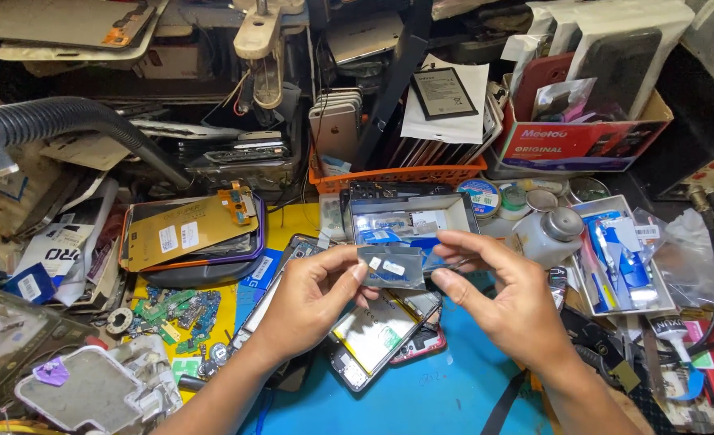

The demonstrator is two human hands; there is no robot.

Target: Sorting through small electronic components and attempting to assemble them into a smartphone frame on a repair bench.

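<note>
With your left hand (309,294) and right hand (506,302) both pinching the small clear plastic pouch (393,270) between thumb and fingertips, grip only its edges, held level over the opened phone (377,330)

Both forearms enter from six o'clock and converge toward centre. Left hand (313,294): palm turned toward one o'clock, thumb and forefinger closed in a pinch grip. Right hand (498,294): fingers extended toward nine o'clock, thumb beneath, grip likewise pinched. Fingertips of both hands nearly meet.
</note>
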